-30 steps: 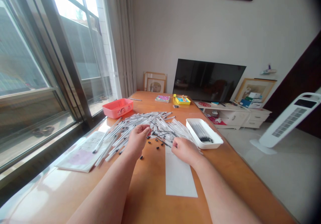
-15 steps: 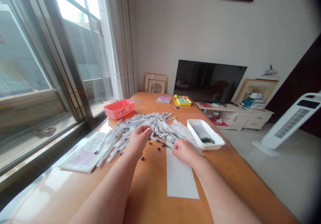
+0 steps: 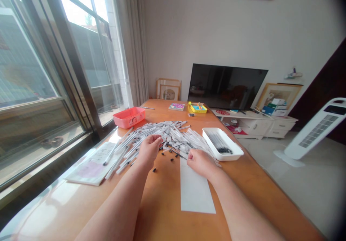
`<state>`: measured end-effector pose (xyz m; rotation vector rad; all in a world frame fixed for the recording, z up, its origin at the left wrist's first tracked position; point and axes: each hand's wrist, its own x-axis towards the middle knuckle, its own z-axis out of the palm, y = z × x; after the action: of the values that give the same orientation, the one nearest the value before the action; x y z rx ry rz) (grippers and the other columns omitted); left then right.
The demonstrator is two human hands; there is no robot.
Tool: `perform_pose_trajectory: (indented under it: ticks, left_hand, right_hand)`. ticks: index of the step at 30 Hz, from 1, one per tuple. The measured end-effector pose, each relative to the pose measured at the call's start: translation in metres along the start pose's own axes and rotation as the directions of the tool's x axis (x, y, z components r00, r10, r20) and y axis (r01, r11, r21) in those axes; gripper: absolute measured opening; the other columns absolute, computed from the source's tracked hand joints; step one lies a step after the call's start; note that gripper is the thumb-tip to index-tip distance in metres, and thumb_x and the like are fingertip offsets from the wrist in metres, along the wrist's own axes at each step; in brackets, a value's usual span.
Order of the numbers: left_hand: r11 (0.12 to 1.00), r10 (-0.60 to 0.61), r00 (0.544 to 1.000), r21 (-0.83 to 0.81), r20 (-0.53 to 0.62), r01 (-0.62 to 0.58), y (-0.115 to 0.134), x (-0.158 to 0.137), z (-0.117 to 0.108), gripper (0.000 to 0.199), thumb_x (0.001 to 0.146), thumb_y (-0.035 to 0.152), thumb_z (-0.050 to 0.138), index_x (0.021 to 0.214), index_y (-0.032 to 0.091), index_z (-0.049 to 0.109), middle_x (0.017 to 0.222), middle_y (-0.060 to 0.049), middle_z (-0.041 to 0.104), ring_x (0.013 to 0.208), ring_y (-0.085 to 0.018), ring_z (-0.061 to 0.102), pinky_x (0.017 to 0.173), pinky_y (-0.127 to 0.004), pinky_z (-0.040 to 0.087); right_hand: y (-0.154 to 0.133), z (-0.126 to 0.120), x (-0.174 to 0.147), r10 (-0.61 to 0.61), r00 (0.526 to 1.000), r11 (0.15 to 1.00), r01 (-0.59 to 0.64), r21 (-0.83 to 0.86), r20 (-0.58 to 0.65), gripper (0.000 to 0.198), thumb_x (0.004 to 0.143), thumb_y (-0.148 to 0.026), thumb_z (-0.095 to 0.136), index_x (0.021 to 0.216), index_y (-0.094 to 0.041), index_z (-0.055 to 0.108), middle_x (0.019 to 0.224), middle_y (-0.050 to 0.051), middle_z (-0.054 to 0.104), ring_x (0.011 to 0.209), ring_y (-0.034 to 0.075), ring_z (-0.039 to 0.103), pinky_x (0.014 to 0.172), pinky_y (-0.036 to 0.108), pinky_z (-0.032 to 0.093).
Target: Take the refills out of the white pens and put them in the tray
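Observation:
My left hand (image 3: 150,150) is closed in a pinch over the near side of a pile of white pen barrels (image 3: 151,131); whatever its fingertips hold is too small to make out. To its right, my right hand (image 3: 200,161) is closed round the end of a thin, dark pen refill (image 3: 178,154), which points left toward the pile. A long white sheet of paper (image 3: 197,194) lies beneath the right hand. Several small black pen caps (image 3: 172,159) are scattered on the wood between both hands.
A white tray (image 3: 235,156) of black-tipped refills stands right of the pile, a pink basket (image 3: 129,117) at the far left. Papers (image 3: 90,170) lie at left under some barrels. A booklet (image 3: 176,106) and a yellow box (image 3: 198,108) sit at the table's far end.
The view has shifted very slightly. Both hands keep nearly the same place and grip.

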<state>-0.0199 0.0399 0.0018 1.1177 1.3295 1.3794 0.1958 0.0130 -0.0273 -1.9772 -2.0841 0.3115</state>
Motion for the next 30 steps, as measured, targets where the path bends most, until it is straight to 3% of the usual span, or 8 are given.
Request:
perform_pose_trajectory:
  ticks: [17, 30]
  left_hand:
    - [1.0, -0.011, 1.0, 0.023, 0.013, 0.011, -0.008, 0.004, 0.0, 0.033, 0.07, 0.043, 0.07, 0.091, 0.017, 0.07, 0.087, -0.008, 0.073, 0.079, -0.021, 0.065, 0.065, -0.028, 0.045]
    - [1.0, 0.002, 1.0, 0.026, 0.0, -0.002, -0.007, 0.005, -0.003, 0.034, 0.069, 0.041, 0.071, 0.092, 0.016, 0.07, 0.088, -0.009, 0.073, 0.078, -0.02, 0.066, 0.069, -0.03, 0.047]
  right_hand:
    - [0.002, 0.005, 0.003, 0.044, 0.999, 0.998, -0.044, 0.047, 0.005, 0.007, 0.076, -0.024, 0.062, 0.076, -0.023, 0.069, 0.075, 0.002, 0.069, 0.071, 0.017, 0.059, 0.059, 0.027, 0.028]
    - [0.011, -0.011, -0.003, 0.024, 0.999, 0.996, -0.022, 0.09, -0.023, 0.007, 0.076, -0.025, 0.061, 0.073, -0.022, 0.067, 0.071, 0.0, 0.067, 0.068, 0.015, 0.058, 0.057, 0.026, 0.028]
